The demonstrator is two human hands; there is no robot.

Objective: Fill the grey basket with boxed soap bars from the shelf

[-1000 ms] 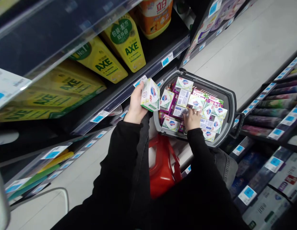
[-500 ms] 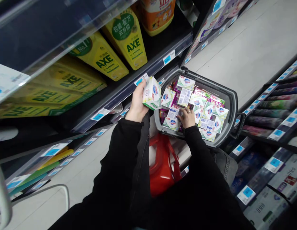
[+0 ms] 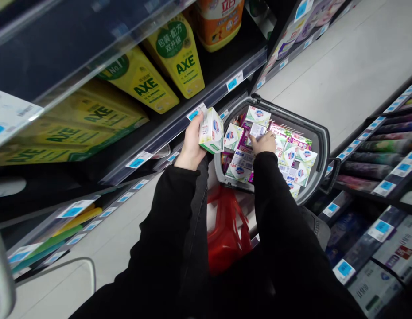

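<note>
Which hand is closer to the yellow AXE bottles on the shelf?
Left. The left hand, holding a white box, is beside the shelf edge, below the yellow AXE bottles in the picture. The right hand is farther off, over the boxes in the grey basket.

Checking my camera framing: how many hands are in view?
2: left hand, gripping white packaging; right hand, over boxes in the grey bin. No others show.
</note>
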